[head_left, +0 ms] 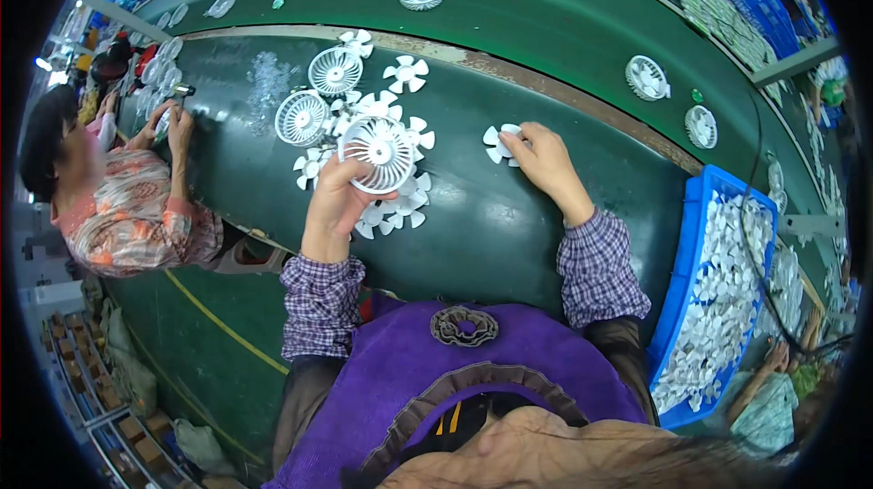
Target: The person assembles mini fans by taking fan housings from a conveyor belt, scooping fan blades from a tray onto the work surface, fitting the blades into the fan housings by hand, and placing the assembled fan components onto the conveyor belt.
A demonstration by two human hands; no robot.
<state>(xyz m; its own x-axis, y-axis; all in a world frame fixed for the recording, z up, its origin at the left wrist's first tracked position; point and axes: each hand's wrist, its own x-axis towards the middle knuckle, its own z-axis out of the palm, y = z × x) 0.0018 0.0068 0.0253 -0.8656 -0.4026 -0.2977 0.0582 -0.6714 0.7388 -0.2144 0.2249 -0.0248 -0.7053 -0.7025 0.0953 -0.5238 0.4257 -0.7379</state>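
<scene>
My left hand (pixel 338 193) is closed round a white round fan grille (pixel 377 152), held up over the table with its ribbed face showing. Out to the right, my right hand (pixel 543 160) grips a small white fan blade (pixel 498 143) by its edge, just above the green tabletop. Beneath and around the grille lies a loose pile of white fan blades (pixel 396 211), partly hidden by it. Two more fan grilles, an upper one (pixel 336 71) and a lower one (pixel 302 118), rest beside the pile. A single fan blade (pixel 406 74) lies behind them.
A blue crate (pixel 677 293) full of white fan blades stands at my right. Beyond the table, a green conveyor belt (pixel 518 20) carries several grilles. Small clear parts (pixel 267 89) lie scattered at the left. A co-worker (pixel 136 207) sits at the left, holding a tool.
</scene>
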